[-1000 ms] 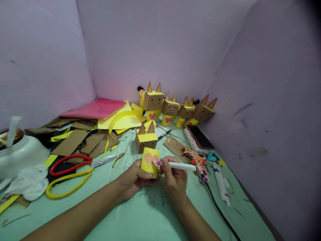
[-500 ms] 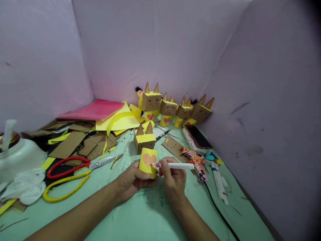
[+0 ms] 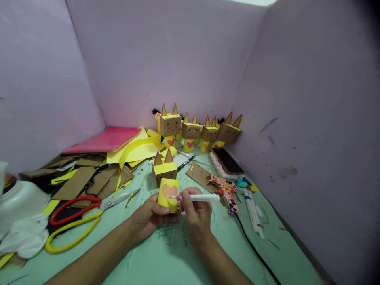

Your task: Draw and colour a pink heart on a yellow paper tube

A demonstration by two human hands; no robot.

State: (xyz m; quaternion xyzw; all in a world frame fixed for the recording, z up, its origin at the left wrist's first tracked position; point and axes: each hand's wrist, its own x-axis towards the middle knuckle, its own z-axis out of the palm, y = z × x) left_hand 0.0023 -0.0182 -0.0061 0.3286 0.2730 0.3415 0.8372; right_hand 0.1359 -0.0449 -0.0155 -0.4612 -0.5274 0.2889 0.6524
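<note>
A yellow paper tube [image 3: 164, 202] with a pink-orange heart on its front is held upright in my left hand [image 3: 148, 215], the thumb across its lower edge. My right hand [image 3: 197, 215] grips a white marker [image 3: 204, 197] whose pink tip meets the heart near its lower right. Just behind the tube stands a cardboard box head [image 3: 165, 170] with a yellow top and two pointed ears.
Several finished box-headed figures [image 3: 191, 134] line the back wall. Red-and-yellow scissors [image 3: 111, 202], cardboard scraps [image 3: 74, 184] and a pink folder [image 3: 103, 139] lie left. A phone [image 3: 228, 160], a patterned glue gun [image 3: 225, 190] with black cord, and markers [image 3: 252, 211] lie right.
The view has shifted, so the objects appear slightly further left. Both hands keep their hold, and the marker tip has moved a little across the heart.
</note>
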